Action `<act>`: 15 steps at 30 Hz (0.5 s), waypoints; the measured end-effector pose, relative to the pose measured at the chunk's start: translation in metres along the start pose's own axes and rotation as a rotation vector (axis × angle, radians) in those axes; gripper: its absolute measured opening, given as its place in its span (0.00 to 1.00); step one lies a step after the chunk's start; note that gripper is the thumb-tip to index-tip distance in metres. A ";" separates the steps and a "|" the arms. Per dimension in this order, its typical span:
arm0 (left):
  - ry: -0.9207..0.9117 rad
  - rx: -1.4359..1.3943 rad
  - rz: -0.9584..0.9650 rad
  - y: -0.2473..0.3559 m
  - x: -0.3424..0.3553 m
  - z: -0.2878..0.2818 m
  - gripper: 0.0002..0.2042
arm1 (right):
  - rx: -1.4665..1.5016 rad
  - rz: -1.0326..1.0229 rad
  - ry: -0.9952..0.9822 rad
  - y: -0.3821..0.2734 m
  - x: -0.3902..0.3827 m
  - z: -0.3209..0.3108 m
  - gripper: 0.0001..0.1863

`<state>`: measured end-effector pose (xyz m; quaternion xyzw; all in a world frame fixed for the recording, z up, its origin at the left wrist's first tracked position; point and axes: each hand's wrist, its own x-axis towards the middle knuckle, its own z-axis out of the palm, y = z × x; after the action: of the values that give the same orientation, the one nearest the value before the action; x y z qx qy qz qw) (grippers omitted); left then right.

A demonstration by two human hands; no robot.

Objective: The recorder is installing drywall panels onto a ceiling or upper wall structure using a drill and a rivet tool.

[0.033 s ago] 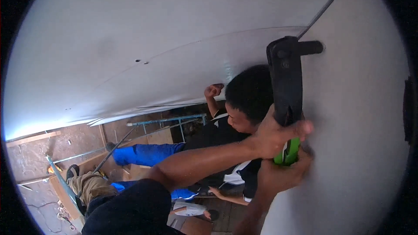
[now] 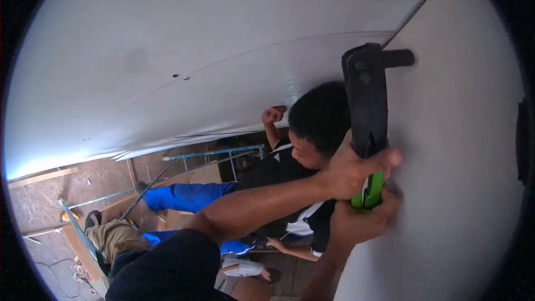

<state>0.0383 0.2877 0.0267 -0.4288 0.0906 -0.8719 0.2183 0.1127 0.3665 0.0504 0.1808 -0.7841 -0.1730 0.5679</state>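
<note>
A hand riveter [image 2: 366, 86] with a black head and green handles stands upright against a pale grey panel [image 2: 457, 150] on the right. Its short nose points sideways, and the tip meets the panel at a small round spot. My left hand [image 2: 359, 170] is closed around the tool just below the black head, thumb across the front. Lower down, my right hand [image 2: 365, 223] wraps the bottom of the green handles, its fingers partly hidden. Both hands are close to the panel surface.
A co-worker [image 2: 317, 128] in a dark shirt and blue trousers is right behind my left arm, one raised hand near the upper panel [image 2: 223, 17]. Another person [image 2: 245, 269] is far below. Blue metal scaffold bars [image 2: 217, 155] and wooden boards [image 2: 83, 245] lie beneath.
</note>
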 end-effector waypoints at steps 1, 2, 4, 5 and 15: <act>0.006 -0.003 -0.006 -0.003 0.001 -0.001 0.20 | -0.017 -0.044 0.061 0.004 0.001 0.002 0.33; 0.000 -0.015 -0.023 -0.005 0.002 -0.002 0.20 | -0.020 -0.041 0.055 0.009 0.000 0.000 0.33; -0.006 -0.024 -0.041 -0.007 -0.001 -0.003 0.20 | 0.194 -0.155 -0.026 0.017 -0.003 -0.006 0.34; -0.009 -0.052 -0.067 -0.005 -0.006 -0.005 0.22 | 0.198 -0.153 -0.027 0.018 -0.002 -0.013 0.34; -0.264 0.231 -0.429 0.098 -0.050 -0.047 0.37 | 0.090 -0.159 -0.018 0.002 0.015 -0.018 0.26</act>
<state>0.0582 0.2223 -0.0715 -0.5204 -0.1315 -0.8393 0.0861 0.1252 0.3601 0.0688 0.2661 -0.7792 -0.1838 0.5369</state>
